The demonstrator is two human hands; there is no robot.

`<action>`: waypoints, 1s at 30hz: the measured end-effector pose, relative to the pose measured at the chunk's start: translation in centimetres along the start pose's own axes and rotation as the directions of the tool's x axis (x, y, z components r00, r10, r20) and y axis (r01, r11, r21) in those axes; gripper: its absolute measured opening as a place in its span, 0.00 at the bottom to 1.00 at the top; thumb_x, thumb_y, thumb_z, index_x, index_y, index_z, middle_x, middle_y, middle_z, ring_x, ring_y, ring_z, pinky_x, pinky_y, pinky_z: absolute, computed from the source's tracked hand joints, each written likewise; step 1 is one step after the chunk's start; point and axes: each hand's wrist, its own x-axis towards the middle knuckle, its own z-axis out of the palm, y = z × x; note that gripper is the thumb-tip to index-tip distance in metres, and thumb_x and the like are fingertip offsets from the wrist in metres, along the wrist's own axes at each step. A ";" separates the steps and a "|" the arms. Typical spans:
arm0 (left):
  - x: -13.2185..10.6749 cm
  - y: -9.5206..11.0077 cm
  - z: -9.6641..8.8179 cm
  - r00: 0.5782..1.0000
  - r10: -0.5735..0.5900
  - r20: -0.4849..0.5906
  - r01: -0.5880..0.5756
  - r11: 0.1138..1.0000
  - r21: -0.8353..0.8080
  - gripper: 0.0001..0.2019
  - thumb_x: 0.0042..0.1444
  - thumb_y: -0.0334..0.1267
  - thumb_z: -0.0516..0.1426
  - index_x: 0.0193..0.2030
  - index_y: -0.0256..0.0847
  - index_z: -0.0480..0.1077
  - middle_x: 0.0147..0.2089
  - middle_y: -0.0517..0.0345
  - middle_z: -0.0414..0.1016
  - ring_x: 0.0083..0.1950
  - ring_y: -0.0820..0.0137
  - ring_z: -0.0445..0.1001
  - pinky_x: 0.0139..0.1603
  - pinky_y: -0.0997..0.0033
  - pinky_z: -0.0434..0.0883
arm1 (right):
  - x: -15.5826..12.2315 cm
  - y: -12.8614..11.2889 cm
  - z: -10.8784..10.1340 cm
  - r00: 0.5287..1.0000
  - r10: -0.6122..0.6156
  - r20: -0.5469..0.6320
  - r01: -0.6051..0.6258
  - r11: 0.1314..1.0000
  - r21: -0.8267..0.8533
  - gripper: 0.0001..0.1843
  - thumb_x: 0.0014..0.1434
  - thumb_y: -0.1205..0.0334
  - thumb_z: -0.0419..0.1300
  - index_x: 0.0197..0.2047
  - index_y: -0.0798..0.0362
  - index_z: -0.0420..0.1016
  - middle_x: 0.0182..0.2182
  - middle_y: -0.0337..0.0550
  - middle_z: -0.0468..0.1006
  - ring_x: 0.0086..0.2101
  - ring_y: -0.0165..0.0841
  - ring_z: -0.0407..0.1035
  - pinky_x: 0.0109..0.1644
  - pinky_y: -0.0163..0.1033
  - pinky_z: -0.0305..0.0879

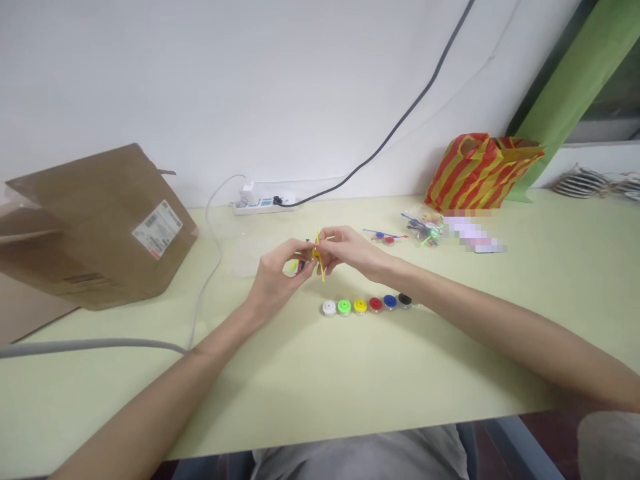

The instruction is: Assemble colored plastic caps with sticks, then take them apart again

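Left hand and right hand pinched a thin yellow plastic piece mid-table; contact seemed fingertip-only, partly hidden. Row of small round coloured discs sat nearer, right forearm overlapping its right end. Brown cardboard box blocked left; red-and-yellow striped plastic bag stood far right, white plastic power strip far. Pale green tabletop gave room toward near edge.

From my end, the yellow piece looks like smooth plastic, and the discs like shinier plastic. I read the bench as smooth with a faint sheen. The box is matt cardboard bearing a paper label; the striped bag, thin, crinkled, glossy plastic; the trousers, matt cloth.
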 end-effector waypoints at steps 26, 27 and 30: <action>0.3 0.6 0.1 0.999 0.014 -0.047 -0.011 0.998 0.065 0.06 0.69 0.35 0.56 0.49 0.45 0.73 0.44 0.57 0.77 0.45 0.68 0.75 0.50 0.64 0.73 | -0.4 0.0 0.2 0.998 -0.051 0.026 0.048 0.994 0.101 0.07 0.53 0.63 0.65 0.31 0.51 0.69 0.30 0.38 0.72 0.33 0.31 0.64 0.41 0.39 0.60; 0.4 0.5 0.0 0.999 0.020 -0.050 -0.017 0.998 0.064 0.06 0.69 0.36 0.56 0.49 0.45 0.72 0.43 0.57 0.77 0.45 0.68 0.75 0.50 0.65 0.73 | -0.5 -0.1 0.3 0.999 -0.044 0.024 0.041 0.993 0.110 0.06 0.53 0.64 0.64 0.31 0.51 0.70 0.29 0.37 0.70 0.32 0.30 0.62 0.40 0.39 0.59; 0.4 0.3 -0.3 0.999 0.039 -0.001 -0.039 0.999 0.038 0.06 0.69 0.36 0.57 0.51 0.44 0.70 0.43 0.56 0.76 0.45 0.68 0.75 0.47 0.66 0.73 | -0.7 -0.4 0.4 1.000 -0.016 0.018 0.014 0.994 0.107 0.05 0.49 0.68 0.62 0.31 0.51 0.69 0.26 0.35 0.67 0.30 0.29 0.58 0.37 0.38 0.54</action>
